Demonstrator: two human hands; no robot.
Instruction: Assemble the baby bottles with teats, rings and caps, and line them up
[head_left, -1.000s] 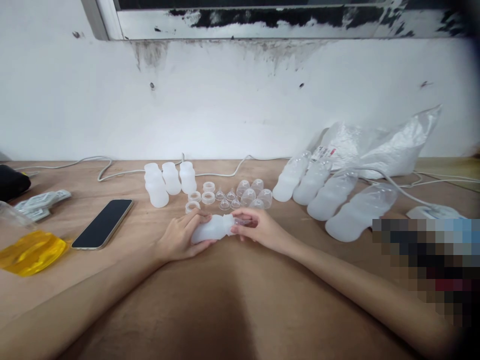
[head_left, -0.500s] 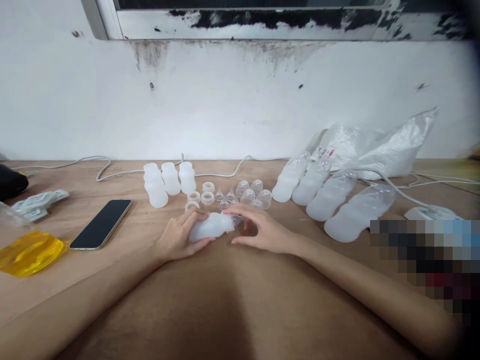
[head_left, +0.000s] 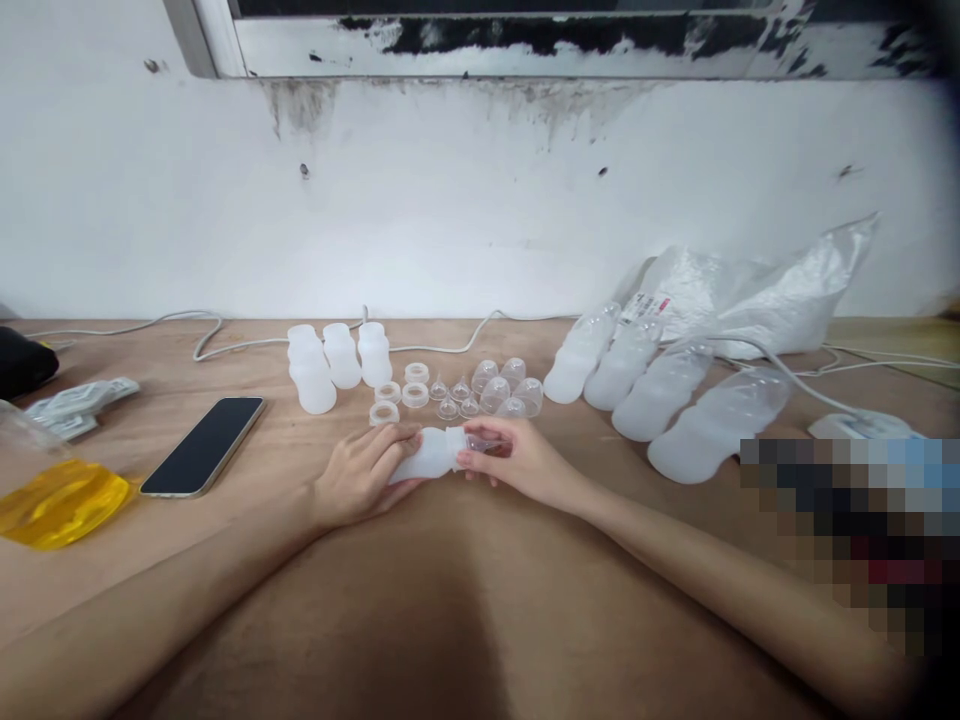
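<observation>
A frosted white baby bottle (head_left: 424, 455) lies on its side just above the table, its top pointing right. My left hand (head_left: 365, 468) is wrapped round its body. My right hand (head_left: 517, 462) closes its fingers on the collar ring (head_left: 455, 447) at the neck, where a clear nipple (head_left: 480, 442) sticks out towards the palm. Just behind the hands are several loose collar rings (head_left: 415, 396), several clear nipples (head_left: 460, 391) and several clear dome caps (head_left: 496, 394).
Three bottles without tops (head_left: 311, 372) stand at back left. Several capped bottles (head_left: 705, 425) are at right, before a plastic bag (head_left: 772, 300). A phone (head_left: 204, 447), a container of yellow liquid (head_left: 64, 503) and a white cable (head_left: 480, 338) also lie on the table (head_left: 360, 620).
My right hand's fingers, spread round the nipple before, have closed on the collar ring. My left hand keeps its hold on the bottle, its fingers reaching slightly further over it.
</observation>
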